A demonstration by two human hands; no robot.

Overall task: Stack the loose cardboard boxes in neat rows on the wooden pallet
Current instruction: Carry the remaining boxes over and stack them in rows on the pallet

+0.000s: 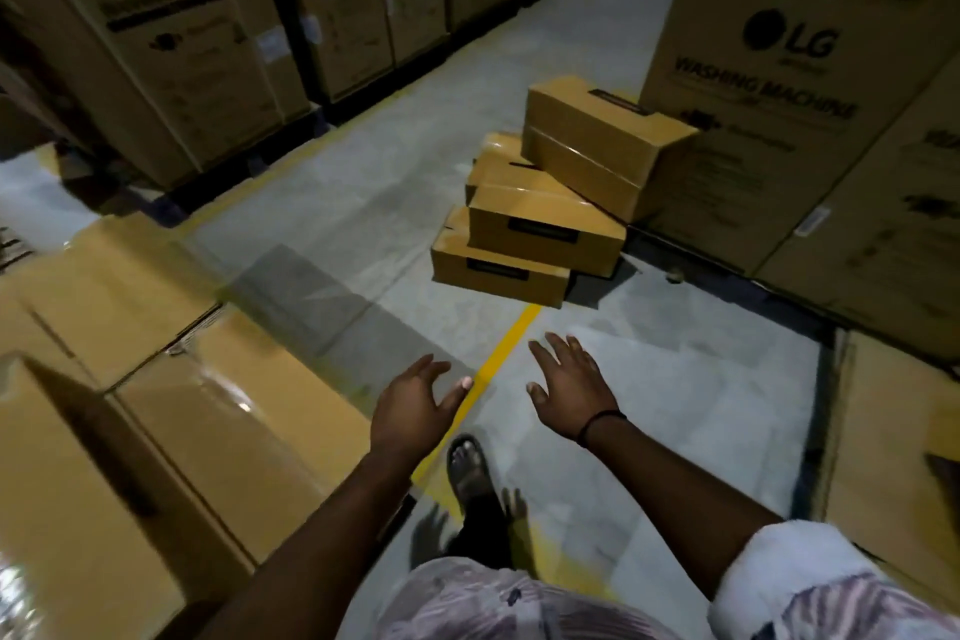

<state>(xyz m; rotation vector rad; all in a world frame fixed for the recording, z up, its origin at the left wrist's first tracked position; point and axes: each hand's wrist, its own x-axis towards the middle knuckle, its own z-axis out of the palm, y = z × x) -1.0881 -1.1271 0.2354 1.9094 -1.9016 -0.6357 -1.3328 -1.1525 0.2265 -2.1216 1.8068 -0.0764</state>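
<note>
We see a loose shirt (467, 603) of pale cloth, streaked and mottled in pinkish grey, and near its middle we make out one small dark spot, too blurred to name. On the right arm the sleeve (841, 603) has the same streaked pattern and is rolled back, so that the turned-up cuff (779, 561) shows us a plain whitish band. A thin black band (602, 424) circles the wrist behind the right hand (571, 390). The left hand (415, 411) and its forearm are bare. Lower down we find dark trousers (483, 530) and a dark open-toed sandal (470, 470), toes showing.
</note>
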